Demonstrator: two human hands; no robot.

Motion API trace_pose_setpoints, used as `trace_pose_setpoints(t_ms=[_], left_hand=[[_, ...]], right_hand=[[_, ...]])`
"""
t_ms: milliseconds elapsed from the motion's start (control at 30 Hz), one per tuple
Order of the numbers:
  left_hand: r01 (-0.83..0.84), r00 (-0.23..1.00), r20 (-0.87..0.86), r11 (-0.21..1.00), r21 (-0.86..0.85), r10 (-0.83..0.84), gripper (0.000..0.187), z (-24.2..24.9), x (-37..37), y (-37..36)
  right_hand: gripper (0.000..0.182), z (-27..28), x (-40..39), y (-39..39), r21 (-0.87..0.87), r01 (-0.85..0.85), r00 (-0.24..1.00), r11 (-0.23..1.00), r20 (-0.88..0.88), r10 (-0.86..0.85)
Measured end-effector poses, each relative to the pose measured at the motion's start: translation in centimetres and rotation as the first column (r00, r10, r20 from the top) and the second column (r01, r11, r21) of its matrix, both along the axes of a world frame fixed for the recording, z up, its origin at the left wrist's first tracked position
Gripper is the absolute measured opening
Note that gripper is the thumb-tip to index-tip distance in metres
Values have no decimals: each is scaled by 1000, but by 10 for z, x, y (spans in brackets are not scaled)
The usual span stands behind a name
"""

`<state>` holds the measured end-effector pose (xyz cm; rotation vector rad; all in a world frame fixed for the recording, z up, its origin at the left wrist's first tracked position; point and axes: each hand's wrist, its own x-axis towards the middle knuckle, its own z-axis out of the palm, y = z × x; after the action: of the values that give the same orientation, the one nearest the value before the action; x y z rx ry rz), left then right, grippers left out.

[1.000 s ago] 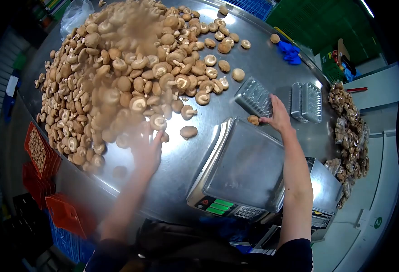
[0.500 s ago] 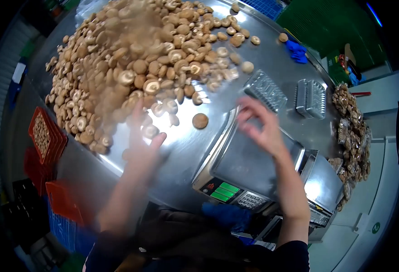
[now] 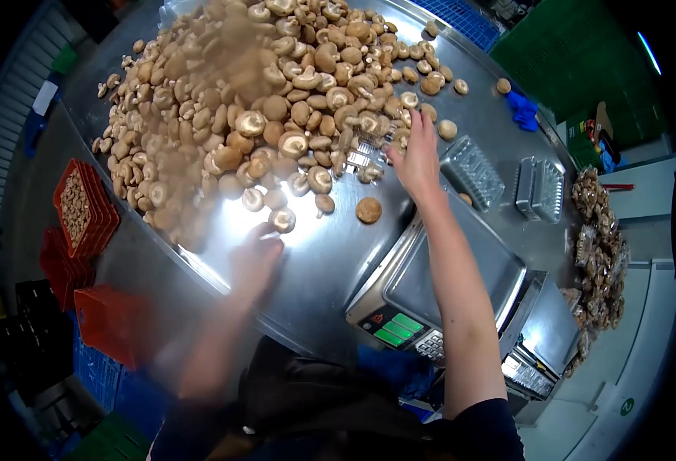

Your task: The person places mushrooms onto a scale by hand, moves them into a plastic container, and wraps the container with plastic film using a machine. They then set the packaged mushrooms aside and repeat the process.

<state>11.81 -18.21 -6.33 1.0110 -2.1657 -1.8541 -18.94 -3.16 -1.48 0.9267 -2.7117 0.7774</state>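
A large heap of brown mushrooms covers much of the metal table. My left hand is blurred at the heap's near edge, just below a mushroom with its pale underside up; whether it grips anything is unclear. At the heap's right side, a clear plastic tray has mushrooms in and around it. My right hand is at the right end of this tray, thumb and fingers around its edge. A single brown mushroom lies between the hands, cap up.
A scale with green displays stands under my right forearm. Beyond it are empty clear trays and a blue glove. Packed mushrooms are piled far right. Red crates stand left, below the table edge.
My right hand has moved from above the scale up and left to the plastic tray. My left hand has drawn back slightly toward me. The view has shifted a little.
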Motion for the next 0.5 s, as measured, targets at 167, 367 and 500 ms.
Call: trace_pose_setpoints(t_ms=[167,367,500], left_hand=[[-8,987,-154,955,296,56,46,-5,-2,37],[-18,986,-138,892,451,90,49,7,2,43],[-71,961,-124,658,750,246,58,26,12,44]], right_hand=[[75,-22,-51,-30,130,-86,995,988,-35,91],[22,44,0,-1,-159,-91,821,983,547,165],[25,48,107,40,-332,131,487,934,842,231]])
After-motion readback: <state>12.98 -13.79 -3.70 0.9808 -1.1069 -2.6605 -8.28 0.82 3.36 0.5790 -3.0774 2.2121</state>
